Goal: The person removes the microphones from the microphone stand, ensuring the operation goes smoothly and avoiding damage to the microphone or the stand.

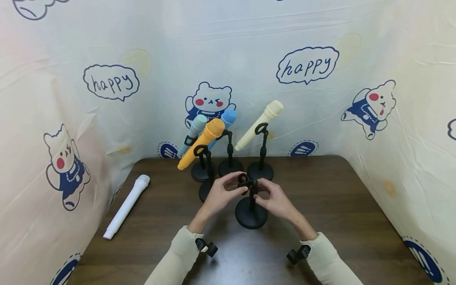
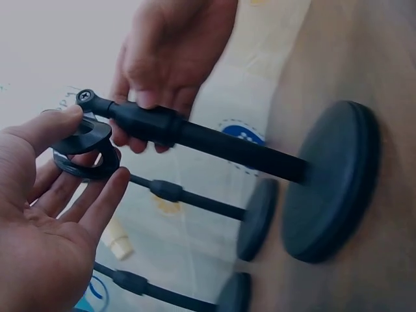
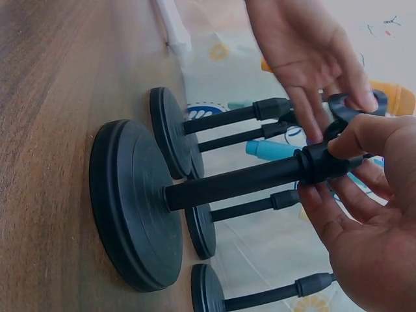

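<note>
A black microphone stand (image 1: pixel 251 213) with a round base stands upright on the table between both hands. My left hand (image 1: pixel 223 192) pinches the ring-shaped clip (image 2: pixel 88 146) at its top, thumb above and fingers around it. My right hand (image 1: pixel 276 198) grips the collar (image 3: pixel 318 162) on the upper part of its pole. The clip holds no microphone. Behind stand several similar stands, carrying an orange microphone (image 1: pixel 202 143), a pale green one (image 1: pixel 197 126), a blue one (image 1: pixel 228 117) and a cream one (image 1: pixel 261 123).
A white microphone (image 1: pixel 127 206) lies on the left side of the brown wooden table (image 1: pixel 338 221). Cloth with printed bears and words (image 1: pixel 242 47) hangs behind and at both sides. Dark wrist cameras (image 1: pixel 206 247) are strapped over the light sleeves.
</note>
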`<state>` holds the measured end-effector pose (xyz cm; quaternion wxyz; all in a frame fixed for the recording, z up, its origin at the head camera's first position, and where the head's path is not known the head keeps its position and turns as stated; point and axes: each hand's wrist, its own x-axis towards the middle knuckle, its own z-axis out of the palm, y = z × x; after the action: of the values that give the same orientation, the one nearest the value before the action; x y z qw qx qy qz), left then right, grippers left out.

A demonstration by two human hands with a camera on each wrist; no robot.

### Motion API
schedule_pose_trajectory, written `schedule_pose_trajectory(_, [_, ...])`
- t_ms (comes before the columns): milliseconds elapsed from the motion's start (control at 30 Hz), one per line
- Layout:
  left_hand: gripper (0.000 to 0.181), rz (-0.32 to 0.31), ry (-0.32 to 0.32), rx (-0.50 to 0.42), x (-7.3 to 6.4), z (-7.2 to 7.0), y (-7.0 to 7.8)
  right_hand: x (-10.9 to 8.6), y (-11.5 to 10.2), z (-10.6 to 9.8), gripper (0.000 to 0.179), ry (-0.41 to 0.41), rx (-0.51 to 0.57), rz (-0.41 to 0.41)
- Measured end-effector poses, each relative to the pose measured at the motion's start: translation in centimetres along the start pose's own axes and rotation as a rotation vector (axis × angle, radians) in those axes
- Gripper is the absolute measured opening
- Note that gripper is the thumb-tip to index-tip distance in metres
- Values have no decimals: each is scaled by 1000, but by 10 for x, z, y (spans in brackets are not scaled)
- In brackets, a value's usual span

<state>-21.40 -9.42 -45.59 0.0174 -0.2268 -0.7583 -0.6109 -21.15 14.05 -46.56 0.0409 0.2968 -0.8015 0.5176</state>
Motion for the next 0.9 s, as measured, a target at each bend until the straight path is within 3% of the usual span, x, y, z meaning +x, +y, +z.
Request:
schedule_pose_trajectory(167, [43,2,12,-29,-4,3,-10,0,0,0,34,-4,9,13])
schedule_pose_trajectory(367, [43,2,16,-32,-4,3,-10,0,0,1,34,14,-2,18])
schedule_pose_trajectory(733, [44,-17,16,-37,-4,3,-10,0,-2,20,32,202,-244,-26])
schedule_pose_trajectory(900, [44,-12,10,-39,-4,4,-9,1,-3,26,34,246,-283,0])
